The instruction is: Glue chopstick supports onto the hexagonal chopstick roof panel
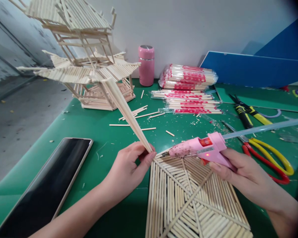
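My left hand (131, 165) pinches the lower end of a long, flat strip of joined sticks (126, 112). The strip slants up to the left, in front of the wooden model. Its lower end is at the upper left corner of a flat panel of sticks (188, 198). My right hand (248, 178) is wrapped round the handle of a pink glue gun (201, 148) with a red light on. A clear glue stick (265, 128) runs out of its back. The nozzle points left, close above the panel's top edge, a little right of my left fingertips.
A tiered stick model (89, 72) stands at the back left, beside a pink bottle (146, 66). Packs of sticks (188, 77) lie right of it. A phone (44, 188) rests at left. Pliers (248, 112) and red-yellow-handled scissors (270, 155) lie at right on the green table (106, 152).
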### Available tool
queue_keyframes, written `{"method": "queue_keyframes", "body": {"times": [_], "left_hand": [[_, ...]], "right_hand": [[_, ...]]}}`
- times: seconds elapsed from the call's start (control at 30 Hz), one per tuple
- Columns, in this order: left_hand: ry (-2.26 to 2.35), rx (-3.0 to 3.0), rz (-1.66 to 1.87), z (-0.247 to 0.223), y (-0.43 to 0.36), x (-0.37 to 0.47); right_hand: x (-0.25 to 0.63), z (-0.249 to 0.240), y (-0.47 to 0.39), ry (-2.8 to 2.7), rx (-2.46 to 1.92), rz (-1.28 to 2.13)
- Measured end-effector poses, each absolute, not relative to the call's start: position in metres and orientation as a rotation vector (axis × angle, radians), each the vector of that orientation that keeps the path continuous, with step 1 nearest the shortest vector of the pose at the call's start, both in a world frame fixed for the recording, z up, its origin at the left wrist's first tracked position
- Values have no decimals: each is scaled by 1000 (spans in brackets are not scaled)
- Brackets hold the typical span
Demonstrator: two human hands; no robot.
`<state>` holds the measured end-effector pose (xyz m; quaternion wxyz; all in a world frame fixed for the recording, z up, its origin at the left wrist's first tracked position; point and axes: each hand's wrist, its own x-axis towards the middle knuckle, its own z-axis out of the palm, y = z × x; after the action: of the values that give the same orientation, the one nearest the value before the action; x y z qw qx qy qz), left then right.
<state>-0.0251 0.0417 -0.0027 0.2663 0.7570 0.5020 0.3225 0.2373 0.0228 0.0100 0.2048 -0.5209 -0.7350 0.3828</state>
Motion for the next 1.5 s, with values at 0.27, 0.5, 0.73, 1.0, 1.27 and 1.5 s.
{"method": "queue_keyframes", "body": {"times": [0.27,0.5,0.73,1.0,1.27,1.5], "left_hand": [[1271,2120,872,-6,41,-27],[1212,2088,887,-6,43,-27],[1174,2018,867,-4,45,-26],[1179,1975,874,-5,44,-25],[1195,1937,856,-3,46,-23],[1205,1877,836,-7,44,-26]], "right_hand": [[239,3,24,-2028,-1417,1039],[238,6,23,-2005,-1407,1077],[237,4,23,-1998,-1438,1097],[238,4,25,-1993,-1424,1121],[237,7,28,-1925,-1337,1139],[243,6,32,-1735,-1374,1252]]}}
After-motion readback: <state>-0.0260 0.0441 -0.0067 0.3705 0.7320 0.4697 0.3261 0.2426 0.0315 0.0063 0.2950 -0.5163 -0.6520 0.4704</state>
